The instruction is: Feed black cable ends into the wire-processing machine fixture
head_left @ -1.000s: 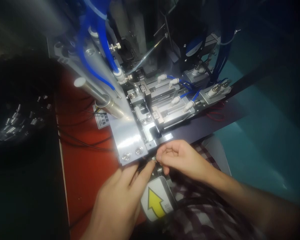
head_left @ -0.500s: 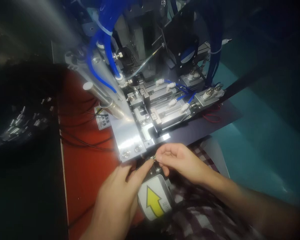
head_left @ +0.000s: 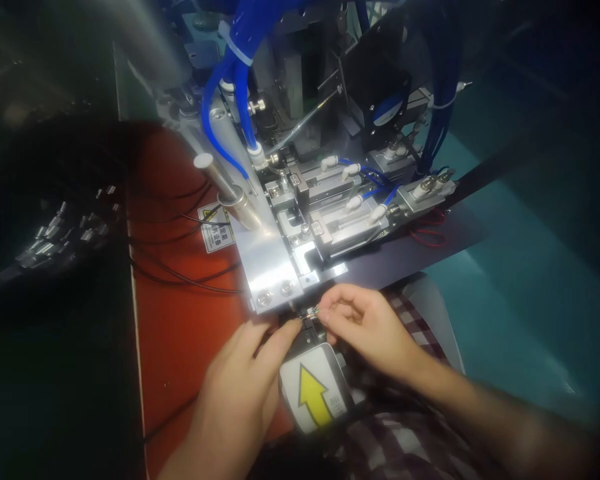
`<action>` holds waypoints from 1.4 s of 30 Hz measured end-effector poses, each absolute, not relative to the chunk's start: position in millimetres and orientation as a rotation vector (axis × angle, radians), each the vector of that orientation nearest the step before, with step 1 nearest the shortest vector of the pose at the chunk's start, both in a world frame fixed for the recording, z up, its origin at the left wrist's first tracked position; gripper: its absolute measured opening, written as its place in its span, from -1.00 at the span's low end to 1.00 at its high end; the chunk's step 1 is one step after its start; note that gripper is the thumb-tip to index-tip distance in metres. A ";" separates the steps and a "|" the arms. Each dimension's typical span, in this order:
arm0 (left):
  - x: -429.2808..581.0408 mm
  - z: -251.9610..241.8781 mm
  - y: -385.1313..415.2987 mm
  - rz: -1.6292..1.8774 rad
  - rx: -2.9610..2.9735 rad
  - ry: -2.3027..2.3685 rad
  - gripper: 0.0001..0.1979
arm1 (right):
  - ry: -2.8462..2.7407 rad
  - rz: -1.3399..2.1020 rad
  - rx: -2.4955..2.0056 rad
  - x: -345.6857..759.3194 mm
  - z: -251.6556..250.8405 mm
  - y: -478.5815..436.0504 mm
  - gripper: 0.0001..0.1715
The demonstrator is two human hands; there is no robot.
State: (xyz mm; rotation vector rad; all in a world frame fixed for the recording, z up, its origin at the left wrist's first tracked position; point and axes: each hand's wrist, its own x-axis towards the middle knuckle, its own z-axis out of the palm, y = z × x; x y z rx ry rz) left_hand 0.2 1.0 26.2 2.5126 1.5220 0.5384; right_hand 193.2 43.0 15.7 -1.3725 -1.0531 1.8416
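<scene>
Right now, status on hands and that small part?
Right hand pinches small metal part, left hand fingertip against it. Just below steel plate. Arrow label underneath, cables off left.

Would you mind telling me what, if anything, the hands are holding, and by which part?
The right hand pinches a tiny shiny metal piece at its right end; the left hand touches its left end, grip unclear.

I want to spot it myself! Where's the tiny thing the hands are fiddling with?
Find the shiny plate with two screws at the machine's front. Just below it, above the yellow arrow sticker, the left hand and right hand meet. The part glints between their fingertips, far smaller than anything nearby.
</scene>
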 end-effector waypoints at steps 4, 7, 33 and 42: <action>-1.7 26.4 0.6 0.509 2.509 1.502 -0.63 | -1.110 1.723 -1.356 191.3 11.5 39.7 -0.93; -3.5 26.2 -0.2 0.479 2.497 1.495 -0.61 | -0.882 1.917 -1.327 189.6 10.2 42.2 -0.90; 0.3 27.3 2.2 0.556 2.492 1.508 -0.66 | -1.237 1.561 -1.343 183.1 9.3 38.4 -0.87; 0.0 27.4 2.2 0.530 2.497 1.500 -0.65 | -0.858 1.771 -1.415 176.5 18.7 47.4 -0.84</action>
